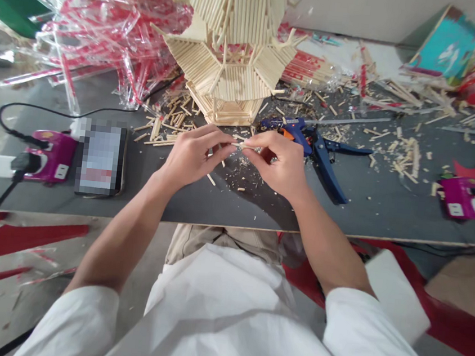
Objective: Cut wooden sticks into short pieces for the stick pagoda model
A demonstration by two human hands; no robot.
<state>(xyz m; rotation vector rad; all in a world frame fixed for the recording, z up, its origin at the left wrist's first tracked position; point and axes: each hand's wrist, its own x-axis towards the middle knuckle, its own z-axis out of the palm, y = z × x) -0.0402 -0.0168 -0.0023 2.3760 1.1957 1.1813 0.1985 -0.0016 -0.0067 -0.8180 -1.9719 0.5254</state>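
Above the table, my left hand (pixel 197 154) and my right hand (pixel 279 162) meet fingertip to fingertip. Both pinch a small pale piece of stick (pixel 241 145), most of it covered by the fingers. Just beyond them stands a tiered model building (pixel 237 81) made of thin wooden sticks. A blue glue gun (pixel 296 128) with an orange trigger lies by my right hand. Blue-handled cutters (pixel 327 167) rest to the right of that hand, touching or close to the glue gun.
Short stick offcuts (pixel 171 117) litter the dark table (pixel 212 209). Crumpled red-and-clear wrappers (pixel 108 34) pile up at back left. A phone (pixel 101 158) and a purple power strip (pixel 53 156) with cables lie left. Another purple socket block (pixel 466 199) sits at right.
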